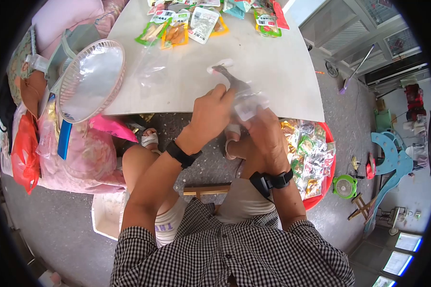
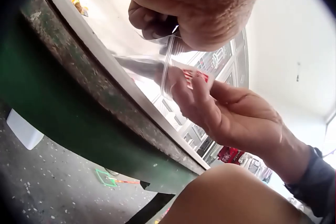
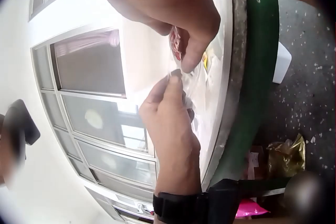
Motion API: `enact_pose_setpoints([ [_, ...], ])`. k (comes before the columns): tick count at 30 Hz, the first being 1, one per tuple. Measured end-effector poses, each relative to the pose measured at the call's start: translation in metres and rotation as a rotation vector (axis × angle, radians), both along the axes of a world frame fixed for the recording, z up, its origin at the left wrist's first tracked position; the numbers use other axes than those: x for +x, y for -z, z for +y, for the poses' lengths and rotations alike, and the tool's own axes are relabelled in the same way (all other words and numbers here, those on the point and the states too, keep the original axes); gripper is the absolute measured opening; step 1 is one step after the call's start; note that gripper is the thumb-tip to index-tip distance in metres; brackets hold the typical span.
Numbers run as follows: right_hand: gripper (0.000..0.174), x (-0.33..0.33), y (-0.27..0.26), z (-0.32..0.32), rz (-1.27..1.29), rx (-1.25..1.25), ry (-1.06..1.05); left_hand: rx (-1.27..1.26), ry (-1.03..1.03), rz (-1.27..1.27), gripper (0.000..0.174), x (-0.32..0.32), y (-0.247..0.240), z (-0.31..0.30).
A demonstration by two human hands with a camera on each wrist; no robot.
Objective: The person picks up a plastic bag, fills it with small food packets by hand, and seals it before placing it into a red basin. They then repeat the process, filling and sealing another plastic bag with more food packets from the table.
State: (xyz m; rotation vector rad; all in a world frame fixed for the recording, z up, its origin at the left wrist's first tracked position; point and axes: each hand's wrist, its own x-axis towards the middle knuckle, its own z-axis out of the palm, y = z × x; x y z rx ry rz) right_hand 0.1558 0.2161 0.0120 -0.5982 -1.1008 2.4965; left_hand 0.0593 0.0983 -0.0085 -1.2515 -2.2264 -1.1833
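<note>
Over the table's near edge, my left hand (image 1: 210, 112) pinches a clear plastic bag (image 1: 249, 101) by its opening. Close beside it, my right hand (image 1: 265, 131) holds the bag's other side. The left wrist view shows the bag's ridged clear rim (image 2: 167, 69) and a small white packet with red print (image 2: 195, 78) at my right fingers. In the right wrist view my left fingertips meet the plastic below my right thumb. A blurred dark grey piece (image 1: 232, 79) with a whitish end extends past my left fingers over the table; what it is I cannot tell.
Colourful sealed food packets (image 1: 203, 25) lie along the far side of the white table (image 1: 187, 71). A loose clear bag (image 1: 151, 69) lies at left, by a pink basket (image 1: 121, 79). Right of my knees stands a red tub (image 1: 331, 138) full of packets.
</note>
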Motion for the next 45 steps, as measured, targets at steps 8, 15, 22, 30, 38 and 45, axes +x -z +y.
enact_pose_setpoints([
  [8, 0.018, -0.011, 0.019, 0.019, -0.252, 0.756, -0.317, -0.035, 0.074, -0.02, 0.031, 0.011, 0.005, -0.004],
  [15, 0.018, -0.025, -0.012, 0.008, -0.394, 0.528, -0.395, -0.082, -0.037, -0.09, 0.025, 0.0, 0.008, -0.014],
  [22, 0.022, -0.105, -0.074, 0.034, -0.325, 1.032, -0.341, -0.223, -0.035, -0.116, 0.018, -0.003, 0.011, -0.022],
  [30, 0.025, -0.335, -0.047, 0.018, -0.262, 1.446, -0.28, -0.265, -0.039, -0.216, 0.028, -0.004, 0.018, -0.023],
  [38, 0.012, -0.432, 0.004, 0.022, -0.109, 2.186, -0.363, -0.281, -0.035, -0.24, 0.031, -0.009, 0.015, -0.028],
  [45, 0.007, -0.42, -0.022, 0.033, -0.009, 1.406, -0.311, -0.266, -0.05, -0.246, 0.029, -0.008, 0.016, -0.028],
])
